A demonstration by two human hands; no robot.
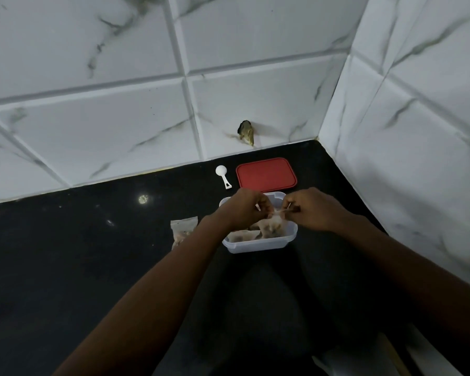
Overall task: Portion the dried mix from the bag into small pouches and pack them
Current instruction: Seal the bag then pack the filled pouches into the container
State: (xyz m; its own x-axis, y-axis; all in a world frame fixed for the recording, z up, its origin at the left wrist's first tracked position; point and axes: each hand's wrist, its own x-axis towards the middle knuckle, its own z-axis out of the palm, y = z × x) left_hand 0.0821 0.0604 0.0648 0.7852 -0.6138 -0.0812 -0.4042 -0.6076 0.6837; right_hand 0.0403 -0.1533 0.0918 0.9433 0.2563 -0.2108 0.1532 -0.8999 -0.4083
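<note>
A small translucent pouch [272, 225] of brown dried mix hangs over a clear plastic container [258, 245] on the black counter. My left hand [243, 210] pinches its top on the left and my right hand [314, 208] pinches it on the right, where a thin string shows. Other filled pouches [242, 236] lie inside the container. The clear bag of dried mix [182, 230] lies on the counter just left of the container, partly hidden by my left forearm.
A red lid [266, 174] lies behind the container near the wall. A white plastic scoop [222, 175] rests to its left. Marble-patterned tiled walls close the back and right sides, with a chipped hole [246, 132] in the back wall. Black counter [79, 240] stretches left.
</note>
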